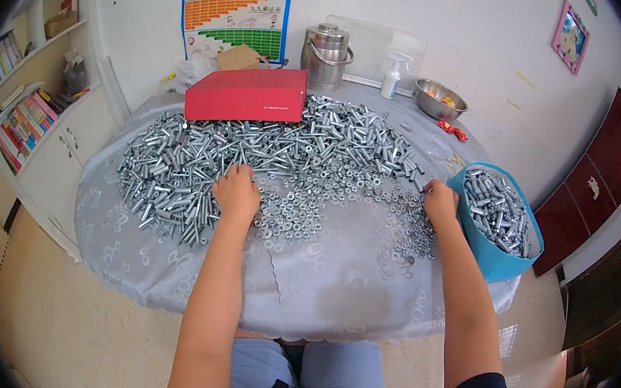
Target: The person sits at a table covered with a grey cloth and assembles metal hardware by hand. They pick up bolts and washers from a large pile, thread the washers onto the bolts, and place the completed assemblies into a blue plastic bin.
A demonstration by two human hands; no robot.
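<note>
A broad heap of silvery metal sleeves and rods [178,170] covers the far and left part of the table. At its near edge my left hand [236,193] reaches down with curled fingers; whatever they grip is hidden among the parts. Loose washers and nuts [290,211] spread just right of that hand. My right hand [440,204] is closed beside a patch of smaller nuts and washers [412,230], fingertips together at a small metal part I cannot make out. Right against that forearm stands a blue bin [498,268], filled with metal sleeves [499,212].
A red box [245,94] rests on the back of the heap. Behind stand a steel insulated pot [326,57], a white spray bottle [392,78] and a metal bowl [439,98]. A thin wavy strip [274,276] lies on the grey tablecloth [337,301] near the front edge.
</note>
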